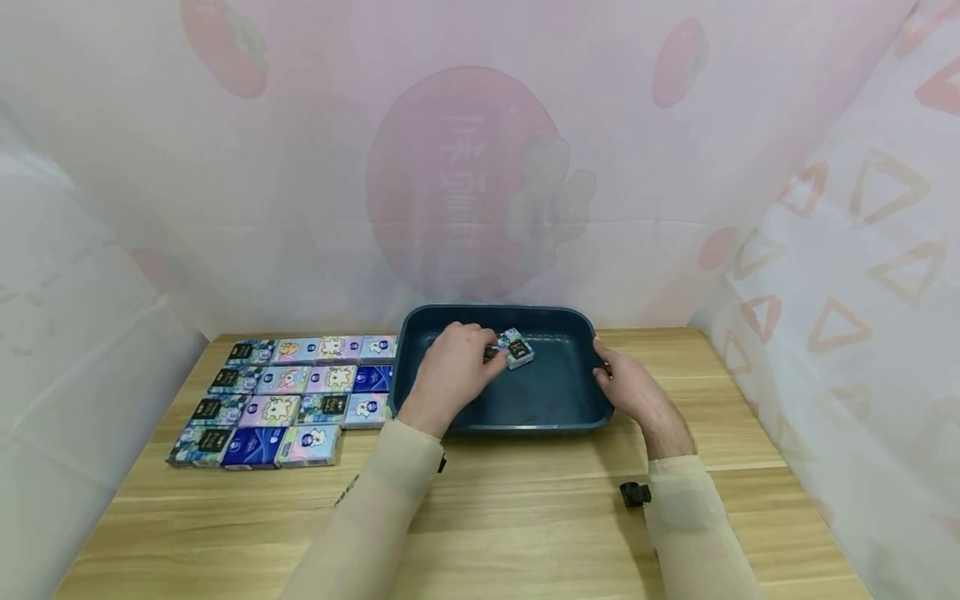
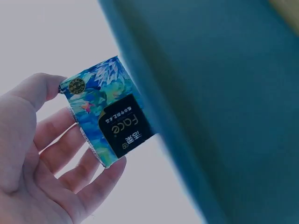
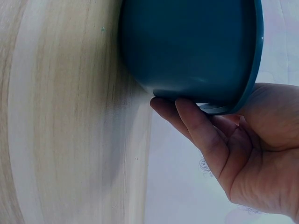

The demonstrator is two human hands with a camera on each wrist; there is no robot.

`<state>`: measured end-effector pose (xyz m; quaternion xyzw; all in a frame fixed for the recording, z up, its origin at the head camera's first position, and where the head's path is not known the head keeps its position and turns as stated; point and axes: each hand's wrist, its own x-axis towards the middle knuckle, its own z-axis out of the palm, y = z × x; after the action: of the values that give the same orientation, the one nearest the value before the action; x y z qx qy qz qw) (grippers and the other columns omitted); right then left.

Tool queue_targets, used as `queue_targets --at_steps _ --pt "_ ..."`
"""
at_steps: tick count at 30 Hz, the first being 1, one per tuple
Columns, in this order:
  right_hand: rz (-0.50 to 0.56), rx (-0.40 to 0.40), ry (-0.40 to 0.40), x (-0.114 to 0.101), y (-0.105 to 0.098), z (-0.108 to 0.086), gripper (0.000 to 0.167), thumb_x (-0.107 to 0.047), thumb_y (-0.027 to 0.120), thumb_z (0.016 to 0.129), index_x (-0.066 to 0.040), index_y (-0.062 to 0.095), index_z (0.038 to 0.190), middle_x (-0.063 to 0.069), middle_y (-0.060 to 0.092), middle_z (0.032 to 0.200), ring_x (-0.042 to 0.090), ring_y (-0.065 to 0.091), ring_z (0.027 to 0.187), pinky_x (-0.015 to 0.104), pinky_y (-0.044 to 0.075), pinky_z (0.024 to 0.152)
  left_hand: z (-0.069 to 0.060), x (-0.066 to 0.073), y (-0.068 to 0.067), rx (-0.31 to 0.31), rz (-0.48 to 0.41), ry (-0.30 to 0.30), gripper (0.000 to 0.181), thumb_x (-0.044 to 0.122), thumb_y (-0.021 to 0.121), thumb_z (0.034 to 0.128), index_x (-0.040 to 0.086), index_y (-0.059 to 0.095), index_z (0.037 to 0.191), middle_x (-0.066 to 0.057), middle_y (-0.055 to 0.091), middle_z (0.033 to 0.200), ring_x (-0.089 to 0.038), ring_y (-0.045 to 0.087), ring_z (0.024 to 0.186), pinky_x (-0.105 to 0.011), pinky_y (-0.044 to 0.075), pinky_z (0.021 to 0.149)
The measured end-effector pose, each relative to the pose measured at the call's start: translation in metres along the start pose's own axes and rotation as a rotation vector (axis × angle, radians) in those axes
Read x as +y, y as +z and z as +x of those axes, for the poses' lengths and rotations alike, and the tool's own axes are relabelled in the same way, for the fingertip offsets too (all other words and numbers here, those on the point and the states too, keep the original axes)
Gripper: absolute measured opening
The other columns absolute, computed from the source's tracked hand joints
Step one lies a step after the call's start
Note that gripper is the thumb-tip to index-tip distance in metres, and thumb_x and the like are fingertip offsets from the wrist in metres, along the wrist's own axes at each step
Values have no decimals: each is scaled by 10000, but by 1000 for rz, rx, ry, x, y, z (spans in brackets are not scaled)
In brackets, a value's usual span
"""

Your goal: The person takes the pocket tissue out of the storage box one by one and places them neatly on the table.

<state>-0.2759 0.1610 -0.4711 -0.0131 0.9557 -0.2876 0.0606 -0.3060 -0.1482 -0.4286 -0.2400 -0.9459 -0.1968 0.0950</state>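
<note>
A dark teal plastic basin (image 1: 540, 407) stands upright on the wooden table. My left hand (image 1: 459, 367), over the basin's middle, pinches a small tissue pack (image 2: 110, 112) by its edges; the pack has a blue floral print and a black "Face" label. Close by in the head view, another floral tissue pack (image 1: 517, 350) shows inside the basin, just right of my fingertips. At the basin's right end, my right hand (image 1: 637, 387) grips the rim. Its fingers (image 3: 203, 128) curl under the outer wall, and the thumb lies over the rim.
Left of the basin, several tissue packs (image 1: 280, 380) lie in rows on the table (image 1: 517, 533), in floral, pale cartoon and dark blue wrappers. The rightmost ones reach up to the basin's left side. A pale printed sheet (image 1: 300, 192) hangs behind and at both sides.
</note>
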Motion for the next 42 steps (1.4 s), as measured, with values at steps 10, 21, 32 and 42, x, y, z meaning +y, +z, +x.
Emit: queue_targets --at_steps 10,21,32,42 --pt "3 -4 7 1 -2 -1 637 -43 557 1211 59 337 1800 421 649 1591 351 733 1040 340 559 755 -23 -19 -21 28 -5 -28 249 356 815 1129 123 903 1127 -70 878 1098 -310 792 1078 -491 709 971" --pt "9 1 -1 1 0 0 634 -35 559 1206 70 341 1792 422 583 1666 371 745 1087 346 581 760 -46 -40 -43 49 29 -42 238 332 829 1115 111 895 1056 -76 861 1003 -282 769 893 -473 689 817" --pt "10 3 -3 1 0 0 634 -37 559 1206 66 343 1794 424 600 1648 343 723 1018 342 562 752 -67 -59 -59 51 43 -57 268 287 843 1106 133 822 888 -8 701 765 -138 579 652 -333 526 631" --pt "0 5 -11 0 0 1 634 -41 566 1205 66 350 1792 422 621 1626 340 730 1019 358 570 754 -87 -70 -74 8 88 -112 244 319 823 1109 103 874 1009 -68 836 929 -135 684 695 -379 622 636"
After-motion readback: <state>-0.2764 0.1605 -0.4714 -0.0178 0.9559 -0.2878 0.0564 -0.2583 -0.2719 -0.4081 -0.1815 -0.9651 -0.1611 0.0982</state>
